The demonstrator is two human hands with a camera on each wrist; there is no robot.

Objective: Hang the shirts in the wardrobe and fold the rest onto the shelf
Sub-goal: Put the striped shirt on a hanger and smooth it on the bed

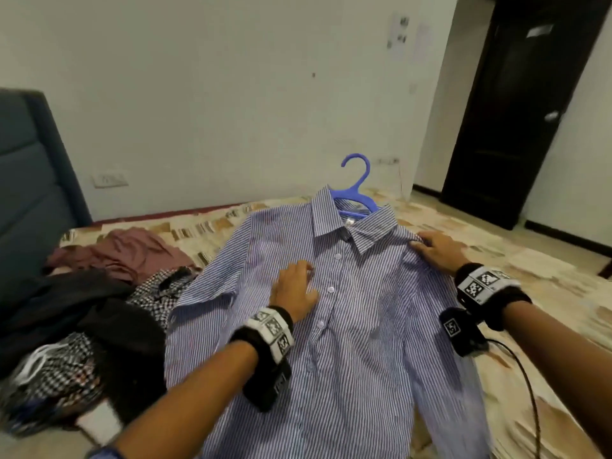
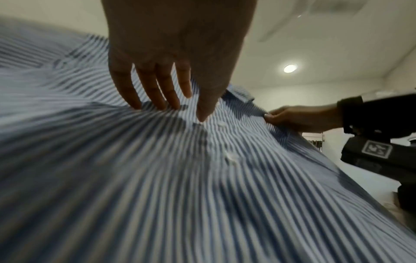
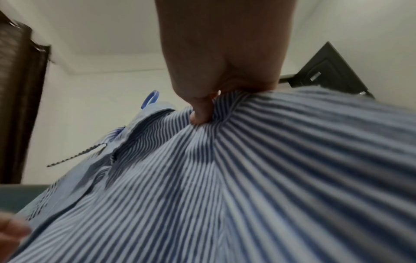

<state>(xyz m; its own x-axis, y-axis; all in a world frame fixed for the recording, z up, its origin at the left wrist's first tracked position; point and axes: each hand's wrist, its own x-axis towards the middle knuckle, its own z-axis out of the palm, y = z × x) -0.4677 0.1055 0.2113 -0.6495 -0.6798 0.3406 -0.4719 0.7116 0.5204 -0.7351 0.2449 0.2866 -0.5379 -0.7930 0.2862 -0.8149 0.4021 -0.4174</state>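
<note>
A blue-and-white striped shirt (image 1: 347, 326) lies front up and buttoned on the bed, with a blue plastic hanger (image 1: 356, 180) inside its collar and the hook pointing away from me. My left hand (image 1: 294, 286) rests on the shirt's chest beside the button line. In the left wrist view its fingers (image 2: 171, 89) are straight, with the tips touching the striped shirt (image 2: 157, 178). My right hand (image 1: 433, 250) is at the shirt's right shoulder. The right wrist view shows its thumb (image 3: 202, 110) pinching a bunched fold of the striped shirt (image 3: 247, 178), with the hanger hook (image 3: 149, 98) beyond.
A heap of clothes lies at the left of the bed: a mauve garment (image 1: 132, 250), a checked one (image 1: 159, 293) and a black one (image 1: 66, 303). The patterned bedcover (image 1: 546, 293) shows at the right. A blue-grey headboard (image 1: 29, 180) stands at the left, a dark door (image 1: 523, 104) at the far right.
</note>
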